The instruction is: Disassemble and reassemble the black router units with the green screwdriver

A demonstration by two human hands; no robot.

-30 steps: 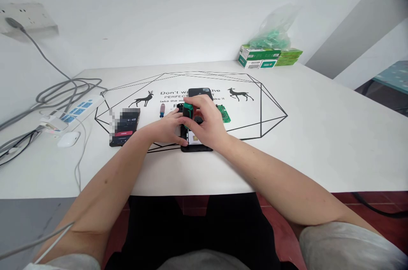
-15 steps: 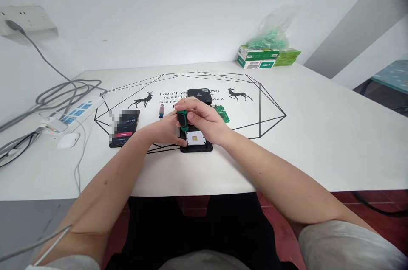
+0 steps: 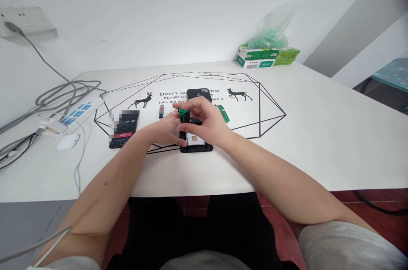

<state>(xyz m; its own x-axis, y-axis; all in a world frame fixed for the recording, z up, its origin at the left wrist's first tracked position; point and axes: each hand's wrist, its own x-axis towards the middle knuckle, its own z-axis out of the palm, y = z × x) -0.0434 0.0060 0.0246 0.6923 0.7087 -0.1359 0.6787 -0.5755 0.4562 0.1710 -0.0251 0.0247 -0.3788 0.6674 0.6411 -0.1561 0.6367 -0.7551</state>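
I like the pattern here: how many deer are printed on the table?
2: one deer beyond the phone, another deer beyond the green board. The left hand and right hand could hide others.

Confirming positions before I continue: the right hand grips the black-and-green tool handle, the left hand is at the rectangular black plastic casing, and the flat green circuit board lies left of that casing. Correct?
Not quite: the flat green circuit board lies to the right of the rectangular black plastic casing, as the head view shows. The rest stands.
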